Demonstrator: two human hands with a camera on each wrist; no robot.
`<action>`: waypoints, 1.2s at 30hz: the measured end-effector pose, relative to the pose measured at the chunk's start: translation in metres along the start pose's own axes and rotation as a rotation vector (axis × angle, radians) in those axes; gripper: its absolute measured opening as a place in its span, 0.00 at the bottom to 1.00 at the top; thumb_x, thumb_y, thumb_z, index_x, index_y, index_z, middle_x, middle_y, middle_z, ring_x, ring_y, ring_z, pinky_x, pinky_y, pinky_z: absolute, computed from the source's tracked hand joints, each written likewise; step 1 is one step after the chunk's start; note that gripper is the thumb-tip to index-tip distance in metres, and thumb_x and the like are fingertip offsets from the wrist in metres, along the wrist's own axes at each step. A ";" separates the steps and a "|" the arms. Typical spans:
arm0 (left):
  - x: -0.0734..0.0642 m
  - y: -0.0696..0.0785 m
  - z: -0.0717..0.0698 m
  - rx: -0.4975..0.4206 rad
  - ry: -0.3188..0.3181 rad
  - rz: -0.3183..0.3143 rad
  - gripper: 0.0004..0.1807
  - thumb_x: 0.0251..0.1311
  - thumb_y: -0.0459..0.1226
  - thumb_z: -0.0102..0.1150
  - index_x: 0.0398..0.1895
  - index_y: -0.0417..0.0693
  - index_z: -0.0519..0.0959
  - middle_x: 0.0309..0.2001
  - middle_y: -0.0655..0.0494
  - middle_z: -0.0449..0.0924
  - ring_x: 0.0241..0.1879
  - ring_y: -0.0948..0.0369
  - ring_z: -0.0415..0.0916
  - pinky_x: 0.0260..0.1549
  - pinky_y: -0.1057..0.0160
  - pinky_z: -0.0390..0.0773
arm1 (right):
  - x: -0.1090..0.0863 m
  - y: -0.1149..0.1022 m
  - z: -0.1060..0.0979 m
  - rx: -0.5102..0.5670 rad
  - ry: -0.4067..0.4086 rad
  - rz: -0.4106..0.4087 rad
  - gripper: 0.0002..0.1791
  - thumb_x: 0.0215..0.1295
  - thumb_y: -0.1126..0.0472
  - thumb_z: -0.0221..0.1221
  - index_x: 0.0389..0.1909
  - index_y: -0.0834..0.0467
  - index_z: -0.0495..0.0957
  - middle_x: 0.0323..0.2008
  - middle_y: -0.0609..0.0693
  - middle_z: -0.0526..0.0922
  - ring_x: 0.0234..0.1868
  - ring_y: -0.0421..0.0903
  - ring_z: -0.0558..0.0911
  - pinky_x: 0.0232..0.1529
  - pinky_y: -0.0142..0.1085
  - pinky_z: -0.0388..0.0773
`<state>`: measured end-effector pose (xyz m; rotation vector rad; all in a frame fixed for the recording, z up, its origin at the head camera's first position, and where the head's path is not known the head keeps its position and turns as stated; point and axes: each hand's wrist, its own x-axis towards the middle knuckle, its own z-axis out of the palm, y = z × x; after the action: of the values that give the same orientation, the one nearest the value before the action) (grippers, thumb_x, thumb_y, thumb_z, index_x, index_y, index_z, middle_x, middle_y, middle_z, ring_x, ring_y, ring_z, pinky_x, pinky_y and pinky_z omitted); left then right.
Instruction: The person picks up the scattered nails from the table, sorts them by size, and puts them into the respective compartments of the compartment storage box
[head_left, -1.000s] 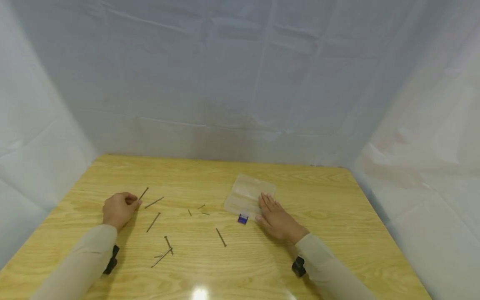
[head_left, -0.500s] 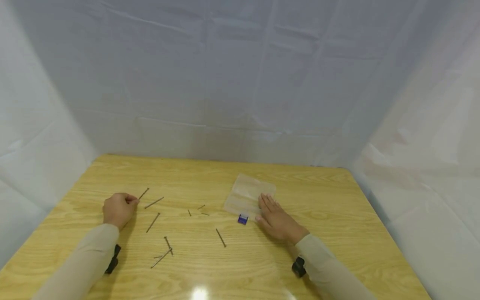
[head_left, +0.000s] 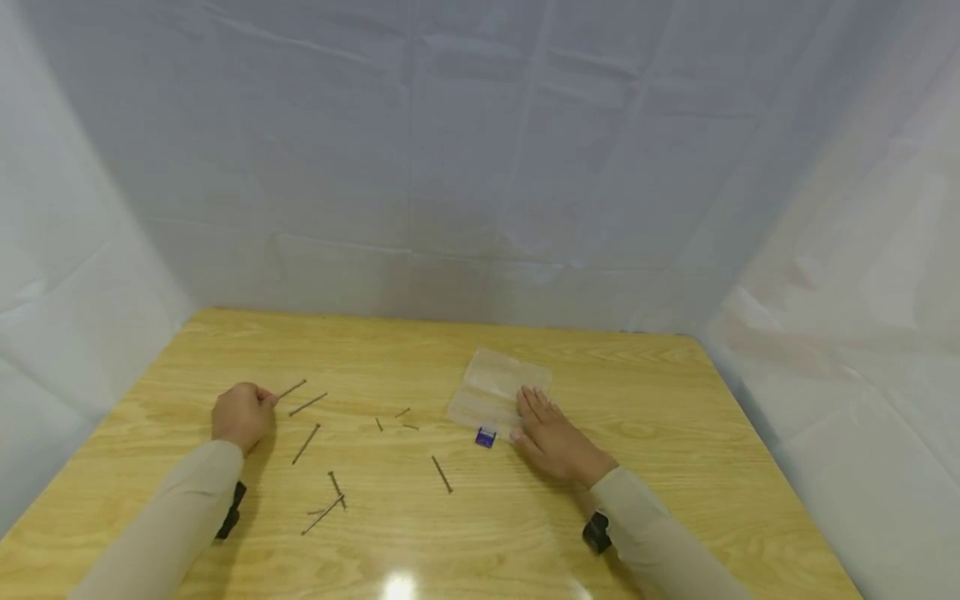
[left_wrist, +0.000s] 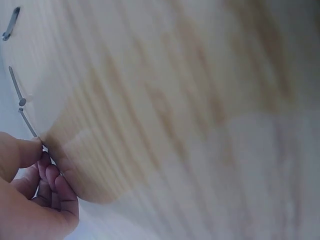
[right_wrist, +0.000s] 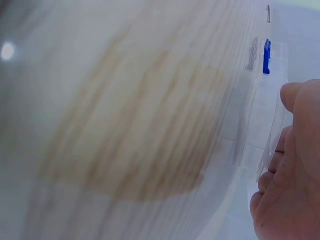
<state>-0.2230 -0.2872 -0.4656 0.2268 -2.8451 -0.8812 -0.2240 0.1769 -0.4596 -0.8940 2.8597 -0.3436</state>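
My left hand is at the left of the wooden table, pinching one end of a long nail between thumb and fingertips. The nail points away from the fingers in the left wrist view, with its head at the far end. Right beside it lies another long nail. My right hand rests with straight fingers on a flat, clear plastic box. A blue latch sits on the near edge of the box, left of the thumb. Part of the box is hidden under the hand.
A long nail lies nearer the front, and crossed nails lie below it. Several short nails are scattered mid-table. Another long nail is in front of the box. White sheeting encloses the back and sides.
My left hand has shifted slightly right, and the pinched nail has swung so that its head points farther right, closer in line with the neighbouring nail. My right hand stays on the box.
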 end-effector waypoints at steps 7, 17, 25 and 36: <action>0.002 0.000 -0.003 0.010 -0.055 -0.010 0.13 0.66 0.30 0.50 0.35 0.24 0.77 0.34 0.30 0.79 0.33 0.40 0.76 0.32 0.46 0.75 | 0.000 -0.002 -0.001 0.014 0.002 -0.001 0.36 0.77 0.49 0.38 0.73 0.68 0.41 0.74 0.63 0.42 0.75 0.59 0.41 0.72 0.52 0.45; 0.006 0.005 -0.007 -0.052 0.043 0.040 0.12 0.67 0.31 0.50 0.37 0.25 0.77 0.33 0.32 0.79 0.32 0.42 0.77 0.32 0.46 0.77 | 0.003 0.000 0.002 -0.012 0.001 0.012 0.36 0.78 0.47 0.37 0.73 0.67 0.41 0.74 0.62 0.41 0.75 0.57 0.41 0.73 0.50 0.44; 0.015 0.026 -0.009 -0.124 0.090 0.137 0.11 0.66 0.33 0.56 0.38 0.28 0.79 0.36 0.33 0.81 0.35 0.43 0.79 0.32 0.48 0.79 | 0.002 0.000 0.002 -0.001 0.014 -0.003 0.36 0.77 0.48 0.38 0.73 0.69 0.42 0.74 0.64 0.42 0.75 0.60 0.42 0.72 0.52 0.45; 0.018 0.082 0.013 -0.227 0.002 0.242 0.11 0.66 0.33 0.56 0.42 0.30 0.80 0.40 0.36 0.82 0.41 0.43 0.80 0.41 0.47 0.80 | 0.003 0.000 0.003 0.007 0.015 -0.005 0.36 0.77 0.48 0.38 0.73 0.68 0.42 0.74 0.64 0.42 0.75 0.60 0.43 0.72 0.52 0.46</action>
<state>-0.2512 -0.2164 -0.4273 -0.1407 -2.6648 -1.1329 -0.2256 0.1752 -0.4629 -0.9007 2.8686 -0.3615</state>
